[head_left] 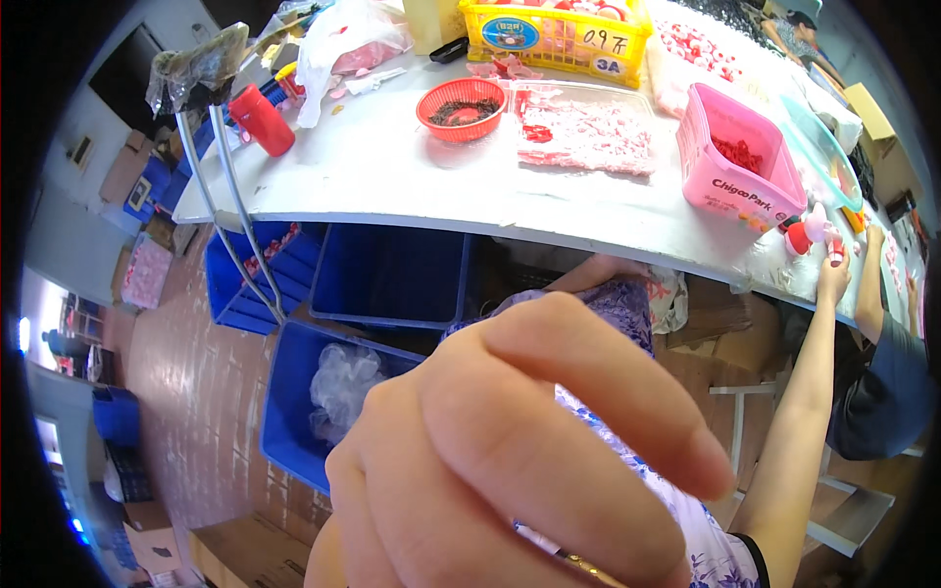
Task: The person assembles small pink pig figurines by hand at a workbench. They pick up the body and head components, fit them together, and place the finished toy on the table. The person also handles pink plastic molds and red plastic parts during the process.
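Closely framed, our left hand (490,461) looms before the lens, its fingers bent and curling over to the right; we cannot tell whether they have hold of anything, as their undersides are hidden. Our right hand (833,281) reaches up to the right-hand part of the counter (323,186), its fingers closed on a small red-and-white piece (835,253) that pokes up above them. Just left of that piece is a pink-and-red figure (806,235) (too small for us to make out its details).

Near it we have a pink tub (698,147) with red bits (737,155) inside. Further left on the counter are a clear tray (588,88) of pink and white pieces (598,137), a round red basket (431,111) holding dark bits (466,113), and a yellow crate (559,44) behind them. Below, we see crumpled clear plastic (348,382) in a blue bin (284,421). At far right, a co-worker (882,392) reaches toward the counter.
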`<action>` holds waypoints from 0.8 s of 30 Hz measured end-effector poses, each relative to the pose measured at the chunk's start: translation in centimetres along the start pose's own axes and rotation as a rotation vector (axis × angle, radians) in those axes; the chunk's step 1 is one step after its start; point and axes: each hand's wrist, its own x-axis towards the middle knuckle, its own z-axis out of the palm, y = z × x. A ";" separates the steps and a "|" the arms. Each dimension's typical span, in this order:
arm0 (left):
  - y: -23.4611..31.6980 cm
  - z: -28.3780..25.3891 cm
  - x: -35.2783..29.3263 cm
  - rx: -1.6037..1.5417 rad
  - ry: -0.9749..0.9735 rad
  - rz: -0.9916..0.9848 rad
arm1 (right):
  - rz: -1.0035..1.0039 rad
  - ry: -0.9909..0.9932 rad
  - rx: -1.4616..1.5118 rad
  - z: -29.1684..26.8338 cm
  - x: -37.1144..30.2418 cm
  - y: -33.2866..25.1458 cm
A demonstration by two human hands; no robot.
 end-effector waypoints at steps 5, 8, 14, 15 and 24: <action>0.0 0.3 -0.3 0.004 -0.009 -0.005 | -0.029 0.004 0.010 0.3 0.2 0.8; -0.1 0.2 -0.5 0.000 -0.003 -0.009 | -0.062 0.027 0.009 0.7 0.6 1.4; 0.0 0.5 -0.9 0.019 -0.002 -0.013 | -0.040 0.021 0.018 1.3 0.8 1.9; 0.0 0.5 -0.8 0.021 -0.005 -0.009 | -0.019 0.010 0.014 1.2 0.7 1.7; 0.7 0.2 -0.2 0.027 -0.010 -0.001 | -0.032 0.006 0.014 0.3 0.6 1.0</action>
